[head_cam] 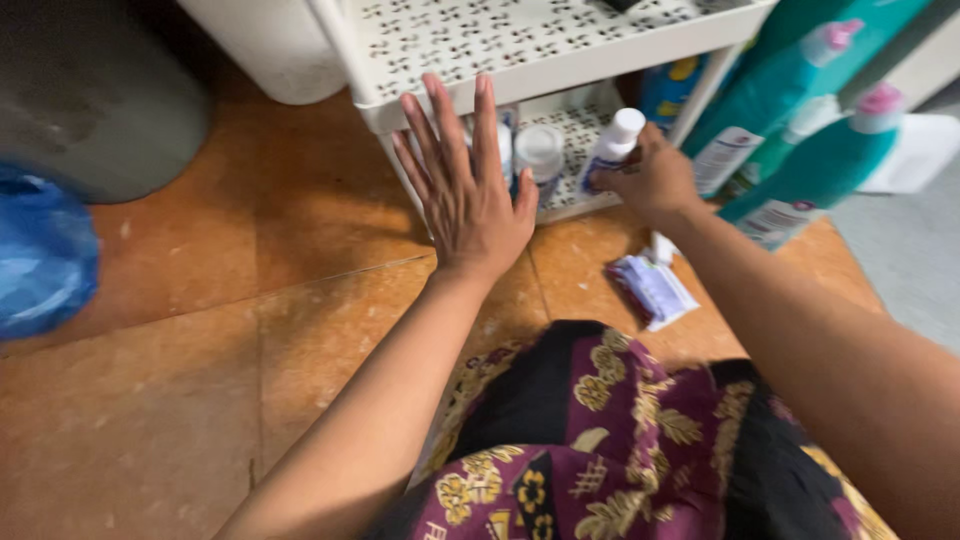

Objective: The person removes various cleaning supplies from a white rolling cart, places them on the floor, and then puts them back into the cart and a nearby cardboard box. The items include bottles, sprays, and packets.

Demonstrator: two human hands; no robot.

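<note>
My left hand [465, 180] is held flat with fingers spread, in front of the edge of a white plastic rack [560, 55] with patterned, perforated shelves. My right hand [652, 180] is closed around a small white bottle [610, 148] with a white cap and a purple label, at the front of the rack's lower shelf. A short white-lidded jar [540, 155] stands on that lower shelf between my two hands. Part of another white container is hidden behind my left fingers.
Tall teal bottles [790, 100] with pink caps stand right of the rack. A purple and white sachet [652, 288] lies on the orange tiled floor [200, 350]. A blue plastic bag [40, 250] and a grey drum [90, 90] sit at left. My patterned skirt [600, 440] fills the foreground.
</note>
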